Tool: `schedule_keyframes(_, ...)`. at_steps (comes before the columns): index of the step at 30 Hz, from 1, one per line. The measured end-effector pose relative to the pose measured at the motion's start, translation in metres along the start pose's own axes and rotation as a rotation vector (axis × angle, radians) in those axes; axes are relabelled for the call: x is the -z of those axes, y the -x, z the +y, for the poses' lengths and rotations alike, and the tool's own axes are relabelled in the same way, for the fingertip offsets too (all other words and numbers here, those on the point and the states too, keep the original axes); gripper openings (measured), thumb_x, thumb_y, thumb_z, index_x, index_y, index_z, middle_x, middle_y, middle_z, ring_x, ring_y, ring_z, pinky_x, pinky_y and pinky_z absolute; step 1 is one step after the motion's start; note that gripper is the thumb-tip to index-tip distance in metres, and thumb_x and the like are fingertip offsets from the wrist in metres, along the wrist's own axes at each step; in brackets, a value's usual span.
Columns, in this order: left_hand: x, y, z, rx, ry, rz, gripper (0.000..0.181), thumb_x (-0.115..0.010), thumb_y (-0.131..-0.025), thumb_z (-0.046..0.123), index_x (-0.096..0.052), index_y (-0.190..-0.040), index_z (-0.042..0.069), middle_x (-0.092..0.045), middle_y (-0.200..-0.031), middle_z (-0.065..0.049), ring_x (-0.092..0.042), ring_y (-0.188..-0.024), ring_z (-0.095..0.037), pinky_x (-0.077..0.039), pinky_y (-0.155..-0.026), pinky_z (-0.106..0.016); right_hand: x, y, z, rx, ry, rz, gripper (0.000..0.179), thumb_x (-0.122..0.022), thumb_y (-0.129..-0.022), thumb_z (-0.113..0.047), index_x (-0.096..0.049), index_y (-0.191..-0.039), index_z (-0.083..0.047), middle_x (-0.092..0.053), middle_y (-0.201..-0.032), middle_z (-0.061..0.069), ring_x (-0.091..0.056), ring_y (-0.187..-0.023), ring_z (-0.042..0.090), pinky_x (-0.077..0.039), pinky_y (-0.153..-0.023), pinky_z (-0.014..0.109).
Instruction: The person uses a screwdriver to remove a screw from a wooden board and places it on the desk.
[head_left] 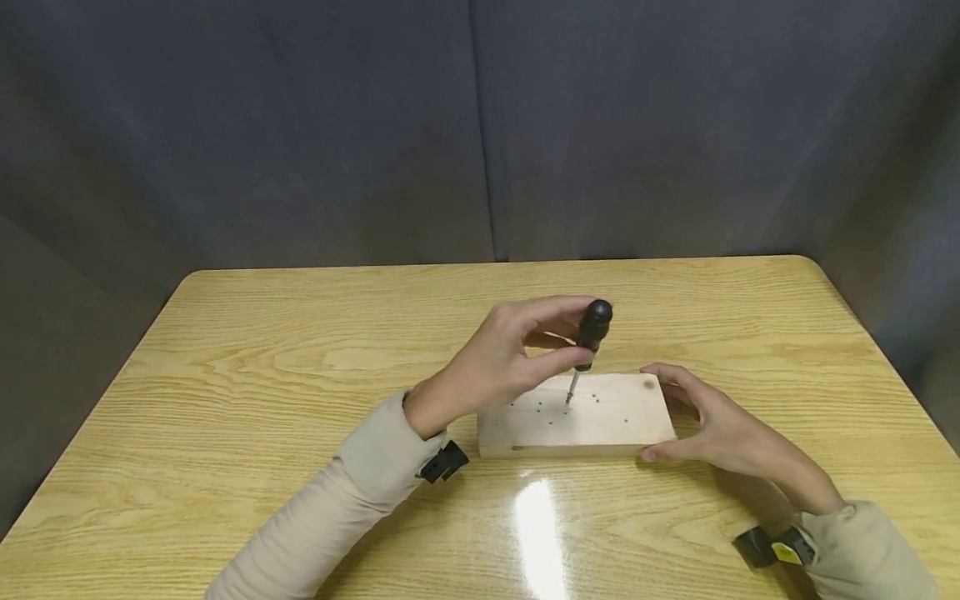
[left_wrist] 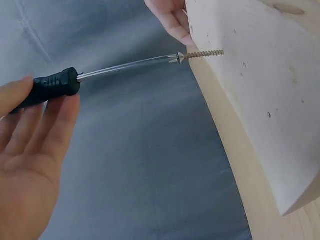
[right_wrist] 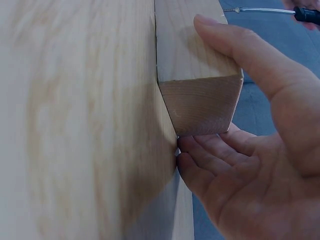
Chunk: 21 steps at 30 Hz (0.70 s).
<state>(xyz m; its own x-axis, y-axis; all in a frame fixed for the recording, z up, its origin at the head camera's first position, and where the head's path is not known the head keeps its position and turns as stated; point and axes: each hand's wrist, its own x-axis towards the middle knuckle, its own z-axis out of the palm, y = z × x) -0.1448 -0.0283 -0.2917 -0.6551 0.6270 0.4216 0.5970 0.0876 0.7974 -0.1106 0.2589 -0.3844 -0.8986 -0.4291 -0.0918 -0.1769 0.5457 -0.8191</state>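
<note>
My left hand grips the black handle of a screwdriver between thumb and fingers. In the left wrist view the shaft of the screwdriver meets the head of a screw, whose tip is at the face of a pale wooden block. Much of the screw's thread shows outside the wood. Several small holes dot the top of the block. At the block's right end, my right hand holds it, thumb on the near side and fingers round the far side, as the right wrist view also shows.
The block lies flat on a wood-grain table with rounded far corners. Dark grey curtains hang behind the table and at both sides. A bright light reflection lies on the tabletop in front of the block.
</note>
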Motion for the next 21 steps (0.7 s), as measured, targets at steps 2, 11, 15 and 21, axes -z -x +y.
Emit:
schedule_keyframes(2, -0.0014, -0.0004, -0.001, -0.017, -0.007, 0.03, 0.044, -0.073, -0.086, -0.002, -0.061, -0.129, -0.006, -0.072, -0.114, -0.021, -0.073, -0.096, -0.023, -0.06, -0.084, -0.019, 0.0, 0.0003, -0.0006, 0.0, -0.005, -0.001, 0.093, -0.088, -0.076, -0.023, -0.033, -0.148, -0.004, -0.047, -0.146, 0.022, -0.041, -0.138, 0.048, -0.034, -0.109, 0.065)
schedule_keyframes(11, -0.0015, 0.0008, -0.0006, -0.033, -0.03, -0.033, 0.041, -0.061, -0.097, 0.001, -0.054, -0.137, -0.006, -0.068, -0.124, -0.019, -0.07, -0.106, -0.022, -0.058, -0.089, -0.018, -0.0003, 0.0001, -0.0014, 0.0, -0.01, -0.008, 0.094, -0.087, -0.077, -0.023, -0.031, -0.149, -0.002, -0.046, -0.147, 0.023, -0.04, -0.138, 0.05, -0.034, -0.109, 0.067)
schedule_keyframes(15, 0.0013, -0.0004, 0.0028, 0.002, -0.038, -0.09, 0.042, -0.059, -0.098, 0.002, -0.052, -0.139, -0.003, -0.07, -0.122, -0.016, -0.07, -0.107, -0.019, -0.056, -0.093, -0.017, 0.0, 0.0, -0.0016, -0.002, 0.001, -0.005, 0.094, -0.087, -0.076, -0.024, -0.031, -0.149, -0.003, -0.047, -0.146, 0.022, -0.041, -0.137, 0.049, -0.035, -0.109, 0.066)
schedule_keyframes(21, -0.0004, -0.0012, 0.0025, 0.011, -0.032, -0.035, 0.043, -0.068, -0.091, 0.0, -0.057, -0.132, -0.004, -0.072, -0.113, -0.018, -0.071, -0.099, -0.022, -0.058, -0.087, -0.018, -0.0001, 0.0002, -0.0009, -0.003, 0.0, -0.002, 0.093, -0.088, -0.076, -0.023, -0.032, -0.148, -0.004, -0.048, -0.145, 0.021, -0.042, -0.137, 0.047, -0.035, -0.108, 0.063)
